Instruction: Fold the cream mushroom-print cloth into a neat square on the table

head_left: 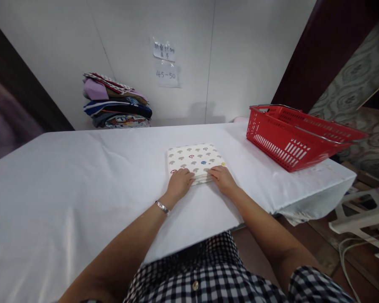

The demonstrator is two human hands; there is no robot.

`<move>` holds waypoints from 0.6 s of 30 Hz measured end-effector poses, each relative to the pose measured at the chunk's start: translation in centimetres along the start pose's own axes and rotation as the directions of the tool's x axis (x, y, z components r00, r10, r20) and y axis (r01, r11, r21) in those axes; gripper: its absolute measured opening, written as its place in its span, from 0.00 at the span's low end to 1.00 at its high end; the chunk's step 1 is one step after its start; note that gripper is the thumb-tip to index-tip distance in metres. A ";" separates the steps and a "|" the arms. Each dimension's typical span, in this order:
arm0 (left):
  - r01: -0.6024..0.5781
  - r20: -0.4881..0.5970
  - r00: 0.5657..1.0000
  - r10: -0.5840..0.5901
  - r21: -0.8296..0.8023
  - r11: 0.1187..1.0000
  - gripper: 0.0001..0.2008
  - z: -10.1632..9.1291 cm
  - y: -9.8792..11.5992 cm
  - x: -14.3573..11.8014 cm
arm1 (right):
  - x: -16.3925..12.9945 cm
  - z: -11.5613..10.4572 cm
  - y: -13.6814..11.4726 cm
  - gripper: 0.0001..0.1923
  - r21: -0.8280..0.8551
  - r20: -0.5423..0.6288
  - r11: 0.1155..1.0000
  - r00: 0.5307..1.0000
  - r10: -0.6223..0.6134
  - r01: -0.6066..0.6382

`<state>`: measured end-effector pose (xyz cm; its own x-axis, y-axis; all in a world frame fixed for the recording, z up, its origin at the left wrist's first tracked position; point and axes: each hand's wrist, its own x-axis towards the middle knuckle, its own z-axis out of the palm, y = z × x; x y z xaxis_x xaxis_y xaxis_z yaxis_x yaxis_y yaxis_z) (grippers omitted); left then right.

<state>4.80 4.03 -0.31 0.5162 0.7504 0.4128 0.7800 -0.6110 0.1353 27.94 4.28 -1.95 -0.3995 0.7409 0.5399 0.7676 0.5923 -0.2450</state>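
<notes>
On table (82,176), hands (202,181) pressing folded cloth (194,158), basket (290,134)

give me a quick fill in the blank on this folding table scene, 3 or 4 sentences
1. Both hands, left hand and right hand, rest on the near edge of a folded ____ printed with small mushrooms.
2. The basket at the table's right end is ____ in colour.
3. A stack of folded clothes sits against the ____ at the far left.
4. The bracelet is on the ____ wrist.

Missing words: cloth; red; wall; left
</notes>
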 end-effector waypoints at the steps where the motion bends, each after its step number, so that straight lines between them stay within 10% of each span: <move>1: 0.005 0.000 1.000 -0.005 -0.002 1.000 0.08 0.0 0.0 0.0 | 0.0 0.0 0.1 0.11 0.007 0.001 1.000 1.000 -0.002 0.002; 18: -0.026 0.024 0.999 0.021 0.193 0.981 0.12 0.6 0.3 0.3 | -0.3 0.4 0.2 0.11 0.034 -0.113 0.999 0.994 -0.007 0.011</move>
<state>5.37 4.19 -0.71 0.5413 0.7430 0.3936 0.8201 -0.5699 -0.0521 27.97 4.30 -2.46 -0.3452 0.6962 0.6293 0.7455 0.6108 -0.2668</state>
